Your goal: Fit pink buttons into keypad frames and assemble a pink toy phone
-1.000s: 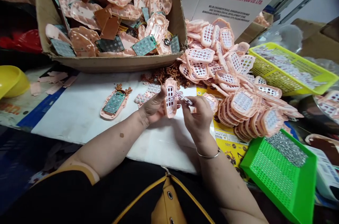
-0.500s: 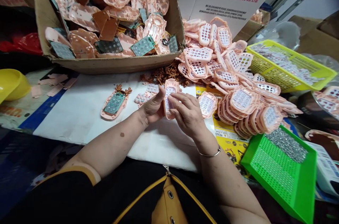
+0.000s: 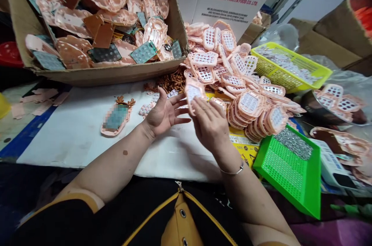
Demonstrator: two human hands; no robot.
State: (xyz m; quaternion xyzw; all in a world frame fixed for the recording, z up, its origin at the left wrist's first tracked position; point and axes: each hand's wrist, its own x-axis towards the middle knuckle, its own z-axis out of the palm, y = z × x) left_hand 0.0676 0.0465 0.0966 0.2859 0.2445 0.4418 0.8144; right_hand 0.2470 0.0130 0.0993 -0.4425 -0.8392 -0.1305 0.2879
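Observation:
My right hand [image 3: 210, 123] grips a pink plastic shell [image 3: 194, 90] with a pale button pad in it, blurred by motion. To its left my left hand [image 3: 167, 114] is open, palm turned up and fingers spread, with nothing resting on it. Its fingertips come close to the shell's lower end; I cannot tell whether they touch. On the white work surface left of my hands lies a pink shell with a green circuit board [image 3: 116, 116] and brown antlers [image 3: 125, 101] at its top. Loose button pads [image 3: 148, 108] lie just behind my left hand.
A carton [image 3: 116, 73] of shells and boards stands at back left. Right of my hands are stacked shells [image 3: 250, 102], a heap of shells [image 3: 210, 63], a yellow basket [image 3: 305, 79] and a green tray [image 3: 290, 176] with small metal parts. Brown antler pieces [image 3: 168, 82] lie behind.
My left hand has let go of the pink shell and opened. My right hand has lifted the shell slightly away, up and to the right. The whole view has turned toward the right.

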